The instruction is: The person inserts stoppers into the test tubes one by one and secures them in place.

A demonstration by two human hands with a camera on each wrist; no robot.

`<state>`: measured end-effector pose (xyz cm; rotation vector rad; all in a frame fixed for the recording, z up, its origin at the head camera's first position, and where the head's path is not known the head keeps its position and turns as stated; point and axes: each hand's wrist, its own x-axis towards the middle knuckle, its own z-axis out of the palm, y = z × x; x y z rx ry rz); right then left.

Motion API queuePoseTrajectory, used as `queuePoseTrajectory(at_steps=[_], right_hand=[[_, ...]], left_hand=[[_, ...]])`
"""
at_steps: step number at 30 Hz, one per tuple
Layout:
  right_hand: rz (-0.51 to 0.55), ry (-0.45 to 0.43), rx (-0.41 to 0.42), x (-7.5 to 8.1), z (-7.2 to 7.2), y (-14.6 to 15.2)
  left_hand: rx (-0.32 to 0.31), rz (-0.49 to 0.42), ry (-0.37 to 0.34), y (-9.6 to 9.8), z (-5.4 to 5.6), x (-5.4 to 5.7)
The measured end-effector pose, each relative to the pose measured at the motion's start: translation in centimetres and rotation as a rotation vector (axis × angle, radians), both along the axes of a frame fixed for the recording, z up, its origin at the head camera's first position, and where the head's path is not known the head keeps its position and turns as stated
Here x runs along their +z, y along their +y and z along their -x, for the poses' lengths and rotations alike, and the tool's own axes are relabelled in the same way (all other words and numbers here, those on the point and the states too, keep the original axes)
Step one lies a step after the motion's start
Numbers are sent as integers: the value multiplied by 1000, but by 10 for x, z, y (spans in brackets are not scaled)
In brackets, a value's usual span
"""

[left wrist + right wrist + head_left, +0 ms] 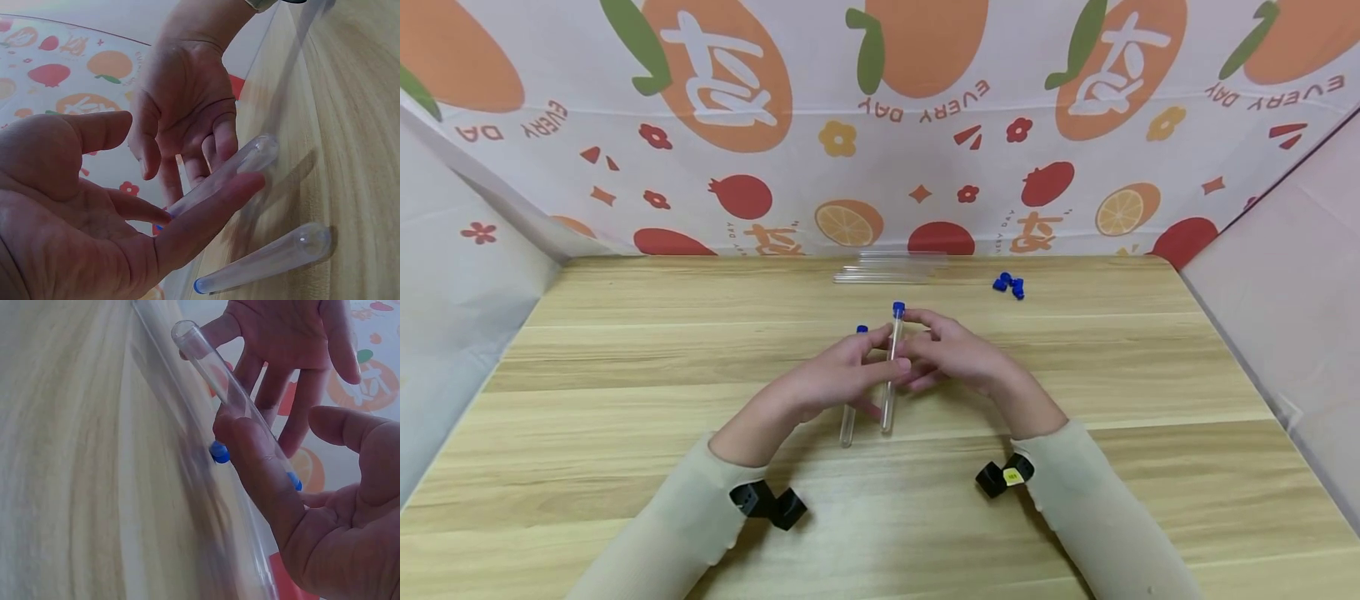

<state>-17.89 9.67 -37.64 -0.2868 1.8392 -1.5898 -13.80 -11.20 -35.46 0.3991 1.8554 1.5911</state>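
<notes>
A clear test tube [888, 408] with a blue cap [898, 308] is slanted between my two hands, above the table. My left hand [835, 377] has its fingers extended along the tube, and its thumb stands apart from it in the left wrist view. From the other side, my right hand [961, 354] touches the tube with loosely bent fingers, its thumb also spread away. A second capped test tube [847, 427] lies on the table beneath my left hand, partly hidden by it.
Several clear tubes without caps [880, 276] lie at the back of the wooden table [625, 433]. Several loose blue caps [1009, 285] sit to their right. A fruit-print cloth [820, 175] hangs behind the table's far edge.
</notes>
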Motion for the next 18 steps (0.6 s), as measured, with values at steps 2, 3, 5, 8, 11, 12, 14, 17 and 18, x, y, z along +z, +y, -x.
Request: queuePoseTrajectory(at_steps=[2,3,5,8,11,12,14,17,18], right_hand=[[-2,-4,10,0,0,0],[-2,-6,17,1,-1,0],[-4,-15,32,1,-1,0],[-15,-32,51,0,-1,0],[-20,-52,62,0,-1,-1],[-21,-58,65,-1,-2,-2],[-22,-67,72,-1,-2,-2],[-18,-74,84,0,-2,-2],[-17,-74,89,-1,-2,-2]], left_hand=[[-8,5,8,0,0,1],[-12,9,13,0,0,1],[-19,19,18,1,0,1],[-25,31,19,2,1,1],[-29,44,17,2,1,0],[-28,46,16,2,1,0],[-33,49,20,2,1,0],[-38,61,26,2,1,0],[-39,65,26,2,1,0]])
